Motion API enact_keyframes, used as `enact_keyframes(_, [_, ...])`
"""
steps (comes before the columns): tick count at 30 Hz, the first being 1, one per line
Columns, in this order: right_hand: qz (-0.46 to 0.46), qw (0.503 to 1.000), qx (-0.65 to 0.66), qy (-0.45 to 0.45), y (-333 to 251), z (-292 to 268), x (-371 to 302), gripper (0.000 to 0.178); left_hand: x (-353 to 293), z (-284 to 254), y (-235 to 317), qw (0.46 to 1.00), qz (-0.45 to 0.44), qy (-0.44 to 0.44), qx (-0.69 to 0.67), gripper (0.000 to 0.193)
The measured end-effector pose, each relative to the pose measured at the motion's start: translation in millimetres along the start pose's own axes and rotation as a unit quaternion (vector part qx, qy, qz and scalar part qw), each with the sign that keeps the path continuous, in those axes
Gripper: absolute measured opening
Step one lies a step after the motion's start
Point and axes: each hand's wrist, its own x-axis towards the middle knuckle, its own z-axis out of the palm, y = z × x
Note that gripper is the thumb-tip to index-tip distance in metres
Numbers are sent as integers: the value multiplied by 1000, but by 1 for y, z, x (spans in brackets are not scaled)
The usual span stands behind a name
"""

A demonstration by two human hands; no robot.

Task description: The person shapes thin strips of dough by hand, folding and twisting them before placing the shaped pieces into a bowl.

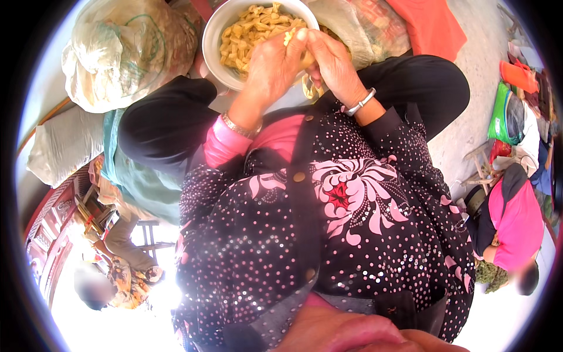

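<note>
Looking down, I see my left hand (271, 61) and right hand (334, 61) meeting fingertip to fingertip over the near rim of a white bowl (212, 36). Both are curled nearly closed, pinching one small pale yellow piece (288, 36) between them. Just beyond the fingers, the bowl is heaped with more yellow pieces (249, 32). A silver bracelet (359, 103) circles my right wrist. Left of my left hand lies a bulging pale sack (126, 50); right of my right hand, an orange cloth (428, 23).
</note>
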Motion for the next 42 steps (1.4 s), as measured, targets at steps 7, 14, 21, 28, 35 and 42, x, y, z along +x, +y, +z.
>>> enact_keyframes(7, [-103,987,-86,90,12,-2,2,31,-4,1,-1,978,33,7,-208,43])
enact_keyframes(14, [-93,986,-64,119,9,-2,-7,34,-6,6,-6,915,-46,-44,-399,49])
enact_keyframes(21, [-74,975,-137,158,3,-25,-26,28,-3,-3,-19,743,-127,-137,-643,51])
enact_keyframes(28, [-73,976,-185,88,19,-24,-26,21,1,-7,-20,794,-113,-104,-588,55])
enact_keyframes(35, [-52,977,-197,63,26,-18,-22,24,-3,-1,-22,901,-164,-75,-394,26])
enact_keyframes(42, [-103,968,-230,-4,22,-6,-15,26,-8,-11,-23,874,-166,-35,-455,13])
